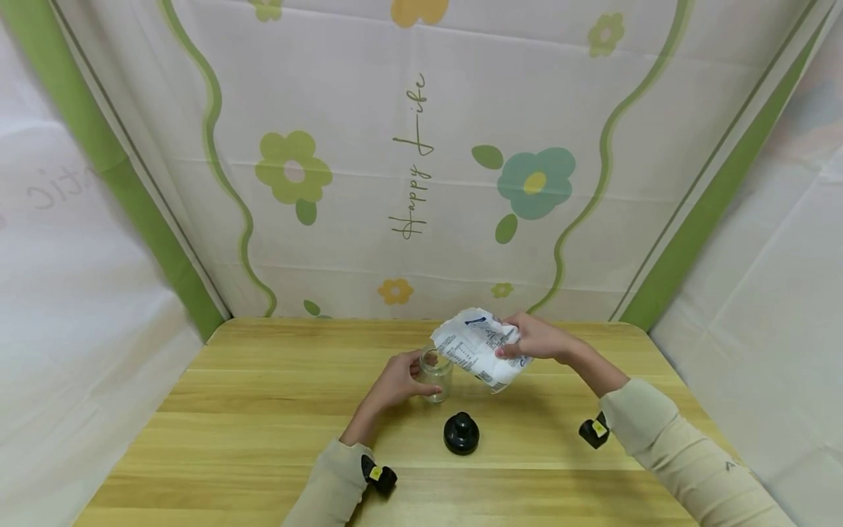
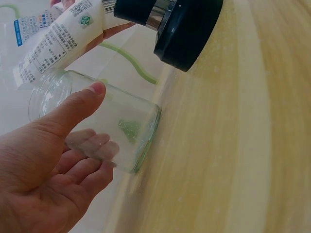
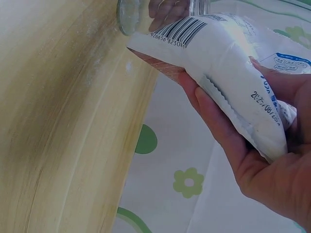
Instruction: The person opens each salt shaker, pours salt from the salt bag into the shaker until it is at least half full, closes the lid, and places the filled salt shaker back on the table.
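A clear glass jar [image 1: 436, 377] stands on the table, and my left hand [image 1: 399, 380] holds it from the left side. In the left wrist view the thumb and fingers of my left hand [image 2: 63, 160] curl round the jar [image 2: 131, 121], which looks empty. My right hand [image 1: 543, 340] grips a white printed bag [image 1: 477, 348], tilted with one end over the jar's mouth. In the right wrist view my right hand [image 3: 262, 155] has its fingers under the bag [image 3: 228, 63] and its thumb on top. Whether anything comes out of the bag cannot be seen.
A black lid with a knob [image 1: 461, 433] lies on the wooden table [image 1: 263, 410] in front of the jar. Behind the table and at both sides hang pale curtains with printed flowers [image 1: 293, 170]. Black wrist devices [image 1: 378, 476] sit at both sleeves.
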The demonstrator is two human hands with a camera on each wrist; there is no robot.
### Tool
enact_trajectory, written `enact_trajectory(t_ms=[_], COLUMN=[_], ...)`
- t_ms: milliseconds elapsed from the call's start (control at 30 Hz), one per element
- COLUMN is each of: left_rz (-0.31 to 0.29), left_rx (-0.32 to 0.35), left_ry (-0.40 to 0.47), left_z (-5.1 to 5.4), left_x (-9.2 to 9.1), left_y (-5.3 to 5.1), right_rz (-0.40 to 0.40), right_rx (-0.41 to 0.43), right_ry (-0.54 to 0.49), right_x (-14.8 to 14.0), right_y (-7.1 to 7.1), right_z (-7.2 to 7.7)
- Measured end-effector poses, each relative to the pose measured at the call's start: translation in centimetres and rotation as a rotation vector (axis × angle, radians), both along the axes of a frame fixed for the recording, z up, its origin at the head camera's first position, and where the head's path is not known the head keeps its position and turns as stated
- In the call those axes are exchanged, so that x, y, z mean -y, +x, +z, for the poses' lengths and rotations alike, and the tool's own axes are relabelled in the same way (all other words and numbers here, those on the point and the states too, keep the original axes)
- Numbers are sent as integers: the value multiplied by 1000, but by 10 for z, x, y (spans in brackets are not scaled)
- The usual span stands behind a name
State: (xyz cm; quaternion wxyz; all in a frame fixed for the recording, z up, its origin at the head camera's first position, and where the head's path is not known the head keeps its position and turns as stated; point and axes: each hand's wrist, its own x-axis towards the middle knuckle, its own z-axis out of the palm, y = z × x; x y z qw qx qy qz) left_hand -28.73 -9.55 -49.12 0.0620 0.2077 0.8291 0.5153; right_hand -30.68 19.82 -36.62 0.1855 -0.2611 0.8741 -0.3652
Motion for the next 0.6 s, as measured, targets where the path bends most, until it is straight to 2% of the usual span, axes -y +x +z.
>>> enact_trajectory(t_ms=[367,600], left_rz=[9,-1], left_rx=[-24,-19], left_ry=[-13,1], left_z=[-1,-1], left_x=[1,-1], left_y=[-1,-1], right_rz=[0,-30], right_rx=[4,1], right_ry=[19,44], right_x=[1,1], right_y=[-3,-1], right_z=[2,7])
